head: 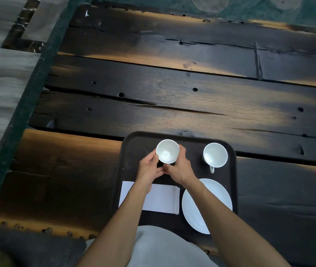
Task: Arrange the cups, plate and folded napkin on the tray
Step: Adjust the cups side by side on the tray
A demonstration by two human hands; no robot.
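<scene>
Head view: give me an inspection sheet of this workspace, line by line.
Surface: dark weathered wooden plank table, cracked, with holes.
Job's things: dark rounded plastic tray carries two white ceramic cups, the left cup and the right cup with its handle toward the person; round white plate near right; folded white napkin near left, overhanging the tray edge.
Clutter: nothing seen.
Grips: left hand and right hand both hold the left cup.
Cables: nothing seen.
Surroundings: green patterned cloth beyond the table.
</scene>
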